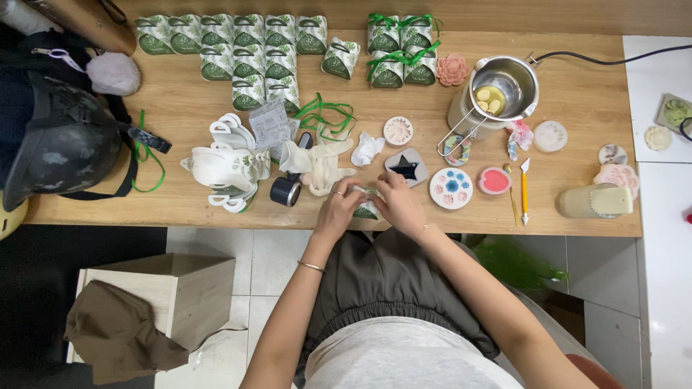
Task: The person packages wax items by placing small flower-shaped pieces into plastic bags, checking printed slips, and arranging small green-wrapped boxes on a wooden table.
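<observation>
Head view shows the person's left hand (337, 204) and right hand (398, 202) meeting at the near edge of the wooden tabletop (187, 108), fingers of both closed around a small white-and-green gift box (367, 209) pinched between them, just nearer the person than the dark star-shaped mould (406, 168). Judging by what lies about, the work looks partly done: a block of folded gift boxes (238, 50) stands in rows at the far edge of the tabletop, and four more tied with green ribbon (404, 50) stand to the right of that block, so most boxes seem folded but not yet ribboned. Left of the held box, a stack of flat unfolded box blanks (227, 169) waits, and loose green ribbon (324, 115) lies beyond it. A metal melting pot (504, 90) stands farther right, with flower-shaped pieces (452, 189) near it.
</observation>
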